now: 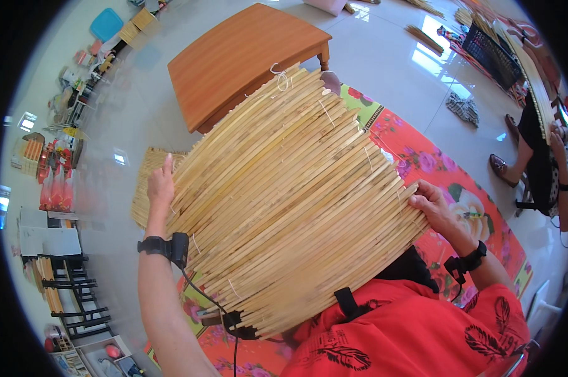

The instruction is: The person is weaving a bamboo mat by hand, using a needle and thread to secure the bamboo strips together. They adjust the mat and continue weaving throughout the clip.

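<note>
A large mat of pale bamboo strips (284, 188), tied with thin white string, is held up in front of my body and tilted. My left hand (161, 187) grips its left edge, thumb pointing up and the other fingers mostly hidden. On the opposite edge my right hand (433, 206) pinches the strip ends, thumb on top and fingers curled around. A loose loop of white string (281, 78) hangs at the mat's far corner. Both wrists carry black straps with small devices, and a black cable runs from the left one.
A brown wooden table (246, 53) stands just beyond the mat. A second woven piece (151, 179) lies at the left. Under me spreads a red floral floor mat (466, 188). At far right a person (538, 157) sits near a black basket (492, 56). Crowded shelves (58, 169) line the left wall.
</note>
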Demonstrator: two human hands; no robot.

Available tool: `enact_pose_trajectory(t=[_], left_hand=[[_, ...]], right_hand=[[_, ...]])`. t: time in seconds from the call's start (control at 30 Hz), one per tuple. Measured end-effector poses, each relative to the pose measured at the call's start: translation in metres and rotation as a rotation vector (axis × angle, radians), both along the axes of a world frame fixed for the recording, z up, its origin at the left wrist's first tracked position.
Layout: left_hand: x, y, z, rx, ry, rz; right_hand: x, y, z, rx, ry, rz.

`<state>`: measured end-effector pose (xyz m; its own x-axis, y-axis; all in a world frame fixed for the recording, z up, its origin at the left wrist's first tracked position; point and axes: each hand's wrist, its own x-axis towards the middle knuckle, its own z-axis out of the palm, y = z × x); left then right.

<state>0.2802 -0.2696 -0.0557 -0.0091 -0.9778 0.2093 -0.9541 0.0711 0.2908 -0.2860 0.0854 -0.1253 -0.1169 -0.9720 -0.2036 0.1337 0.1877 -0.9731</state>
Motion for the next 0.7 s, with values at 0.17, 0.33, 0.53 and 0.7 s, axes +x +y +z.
enact_pose_trajectory(t=[0.17, 0.33, 0.53, 0.7], left_hand=[[-0.048, 0.013, 0.032, -0.096, -0.074, -0.126], [-0.152, 0.105, 0.045, -0.138, -0.032, -0.479], [-0.218, 0.352, 0.036, 0.185, -0.081, -0.909], [-0.189, 0.394, -0.008, 0.029, -0.16, -0.575]], right_hand=[[0.011, 0.013, -0.001, -0.01, -0.097, -0.064], [0.026, 0.028, -0.007, -0.017, -0.109, -0.162], [0.07, 0.032, 0.014, 0.049, -0.269, -0.143], [0.085, 0.032, 0.037, 0.332, -0.38, 0.147]])
